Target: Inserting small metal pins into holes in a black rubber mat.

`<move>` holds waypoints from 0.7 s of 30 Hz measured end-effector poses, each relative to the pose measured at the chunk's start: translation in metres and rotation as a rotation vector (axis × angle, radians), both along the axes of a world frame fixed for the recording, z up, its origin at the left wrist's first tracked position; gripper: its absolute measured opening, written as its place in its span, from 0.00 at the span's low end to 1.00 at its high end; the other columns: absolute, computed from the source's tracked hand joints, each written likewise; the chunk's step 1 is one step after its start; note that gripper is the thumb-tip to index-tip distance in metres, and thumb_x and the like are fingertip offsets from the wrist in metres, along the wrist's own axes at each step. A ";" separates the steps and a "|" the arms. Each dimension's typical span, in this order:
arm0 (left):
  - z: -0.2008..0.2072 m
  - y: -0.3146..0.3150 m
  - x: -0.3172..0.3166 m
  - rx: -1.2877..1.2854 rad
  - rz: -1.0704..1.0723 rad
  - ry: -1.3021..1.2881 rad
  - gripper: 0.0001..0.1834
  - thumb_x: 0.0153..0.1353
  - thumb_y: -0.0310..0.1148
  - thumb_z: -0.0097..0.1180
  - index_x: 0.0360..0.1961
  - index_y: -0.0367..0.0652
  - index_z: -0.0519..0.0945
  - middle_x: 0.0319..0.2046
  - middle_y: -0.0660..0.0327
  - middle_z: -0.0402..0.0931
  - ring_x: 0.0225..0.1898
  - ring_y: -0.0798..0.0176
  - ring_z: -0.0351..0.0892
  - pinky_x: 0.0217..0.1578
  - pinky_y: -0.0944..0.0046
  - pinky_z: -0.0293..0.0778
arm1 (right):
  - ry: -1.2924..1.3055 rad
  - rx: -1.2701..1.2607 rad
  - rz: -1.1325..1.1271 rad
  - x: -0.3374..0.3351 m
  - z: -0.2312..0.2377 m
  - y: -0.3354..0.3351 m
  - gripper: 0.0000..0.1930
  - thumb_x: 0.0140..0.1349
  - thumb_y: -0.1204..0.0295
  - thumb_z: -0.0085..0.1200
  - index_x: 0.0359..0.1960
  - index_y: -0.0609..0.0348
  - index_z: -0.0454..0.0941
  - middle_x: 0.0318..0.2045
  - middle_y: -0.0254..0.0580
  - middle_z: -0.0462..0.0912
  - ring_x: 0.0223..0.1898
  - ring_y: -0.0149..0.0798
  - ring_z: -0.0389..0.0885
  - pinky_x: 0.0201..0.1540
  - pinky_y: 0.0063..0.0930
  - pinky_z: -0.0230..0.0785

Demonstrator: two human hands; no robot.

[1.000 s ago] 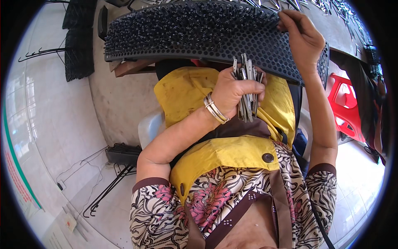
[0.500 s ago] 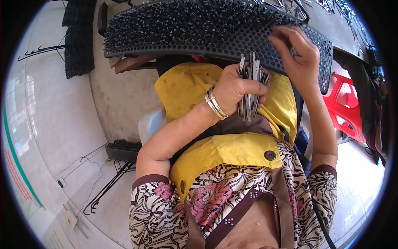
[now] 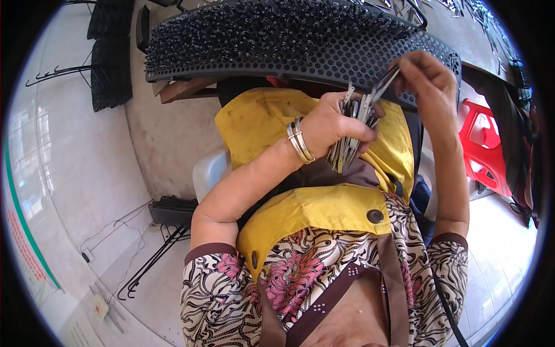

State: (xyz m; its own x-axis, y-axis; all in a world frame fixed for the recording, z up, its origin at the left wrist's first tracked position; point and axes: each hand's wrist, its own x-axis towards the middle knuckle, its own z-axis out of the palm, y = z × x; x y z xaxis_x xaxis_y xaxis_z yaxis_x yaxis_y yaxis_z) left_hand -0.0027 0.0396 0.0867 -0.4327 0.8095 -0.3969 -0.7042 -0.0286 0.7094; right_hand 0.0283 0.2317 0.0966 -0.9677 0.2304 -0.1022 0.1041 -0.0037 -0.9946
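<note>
My left hand (image 3: 325,122) is closed round a bundle of thin metal strips (image 3: 346,149), held above my lap. The strips have small holes at their upper ends. With fingertips pinched, my right hand (image 3: 429,81) holds the upper end of a thin metal strip (image 3: 385,84), which slants down to the bundle. Whether this is one strip or more I cannot tell. Just beyond both hands lies a black perforated tray (image 3: 347,65). Dark slender pieces (image 3: 237,40) stand densely upright in its left and far holes, while bare holes show toward its right and near edge.
A red plastic stool (image 3: 484,153) stands at the right. Loose metal pieces (image 3: 488,26) lie on the table at the far right. Black racks with hooked rods (image 3: 110,72) are at the far left, and a yellow apron (image 3: 260,113) covers my lap.
My right hand has come down slightly from over the tray and now pinches a strip at the bundle. The bundle in my left hand has tilted a little to the right.
</note>
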 end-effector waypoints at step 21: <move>-0.008 -0.001 -0.001 0.028 0.161 -0.202 0.16 0.44 0.18 0.55 0.38 0.33 0.72 0.25 0.54 0.74 0.21 0.62 0.74 0.21 0.67 0.72 | 0.630 0.944 -0.309 -0.042 -0.026 0.011 0.04 0.57 0.81 0.48 0.33 0.66 0.74 0.29 0.39 0.79 0.26 0.26 0.77 0.30 0.14 0.68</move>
